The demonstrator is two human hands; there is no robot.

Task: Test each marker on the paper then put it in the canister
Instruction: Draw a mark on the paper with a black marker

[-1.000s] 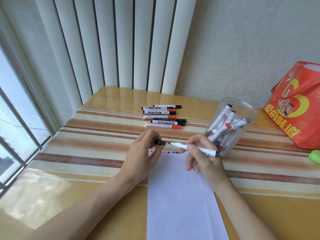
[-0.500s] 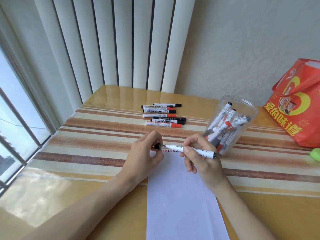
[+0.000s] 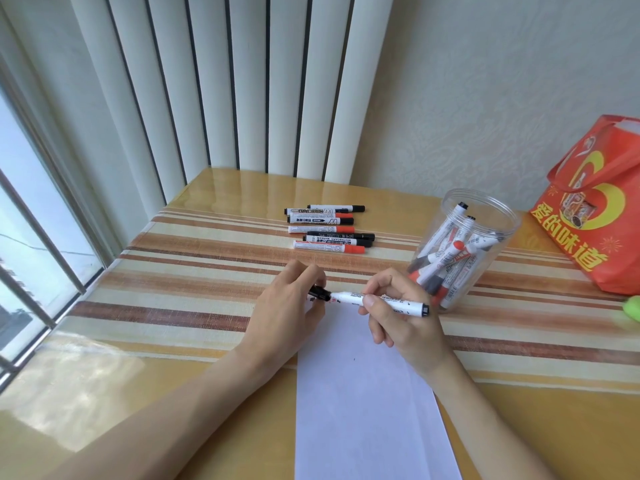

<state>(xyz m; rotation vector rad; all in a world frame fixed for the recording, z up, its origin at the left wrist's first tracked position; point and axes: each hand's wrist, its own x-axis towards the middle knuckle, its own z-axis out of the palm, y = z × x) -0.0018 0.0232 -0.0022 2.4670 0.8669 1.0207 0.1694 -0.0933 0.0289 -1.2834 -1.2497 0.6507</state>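
My right hand (image 3: 398,318) grips a white marker (image 3: 349,297) with a black end, held level above the top of the white paper (image 3: 363,403). My left hand (image 3: 287,313) pinches the marker's black cap (image 3: 319,292), which sits against the marker's tip. Small red and black test marks show on the paper's top edge, partly hidden by my hands. A clear plastic canister (image 3: 485,216) to the right holds several markers. Several more black and red markers (image 3: 329,226) lie in a row further back on the table.
A red and yellow bag (image 3: 595,209) stands at the right edge, with a green object (image 3: 633,308) below it. The striped table (image 3: 173,292) meets a window on the left and vertical blinds at the back.
The cap in my left hand and the marker tip in my right hand have come together; a gap showed between them a second ago.
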